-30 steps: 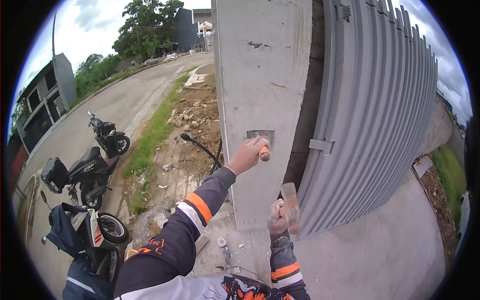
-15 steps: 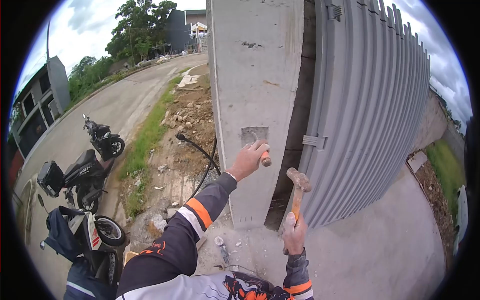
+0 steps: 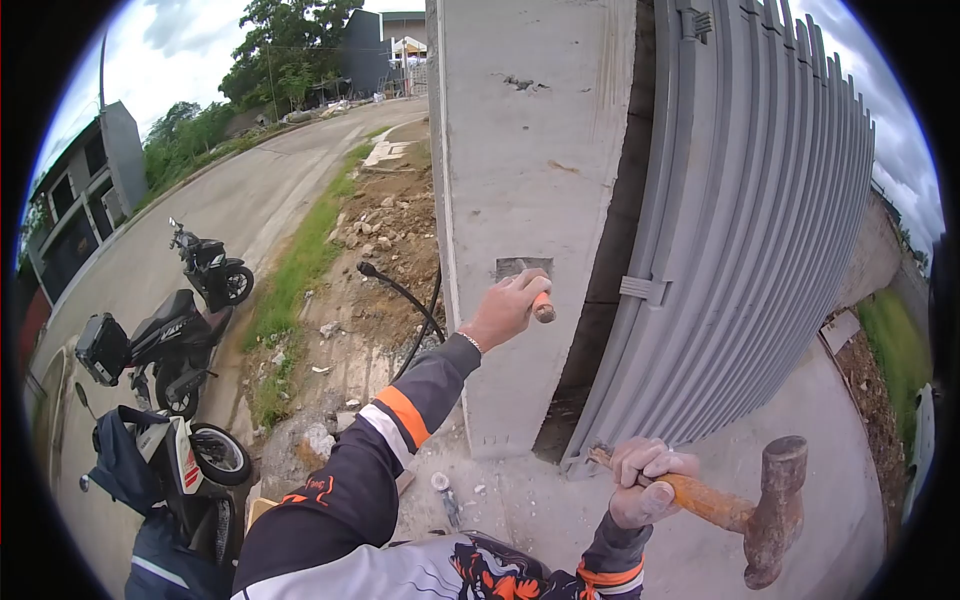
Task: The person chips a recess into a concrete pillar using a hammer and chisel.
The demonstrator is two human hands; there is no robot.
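Observation:
My left hand (image 3: 503,312) is closed around a chisel (image 3: 543,307). Its orange handle with a worn butt end sticks out past my fingers, while its tip is mostly hidden at the shallow rectangular recess (image 3: 510,266) in the concrete pillar (image 3: 530,180). Down to the right, my right hand (image 3: 645,480) grips a hammer (image 3: 775,510) by its wooden handle. The rusty hammer head is out to the right, close to the camera and well apart from the chisel.
A grey ribbed metal gate (image 3: 750,230) stands right of the pillar, with a dark gap between. A black hose (image 3: 400,290) curves beside the pillar's left side. Motorcycles (image 3: 165,345) are parked at left. A small bottle-like object (image 3: 443,490) lies on the ground near the pillar's base.
The hammer has swung down and right, away from the chisel, its head now nearer the camera. My left hand stays at the recess; the whole view has shifted slightly.

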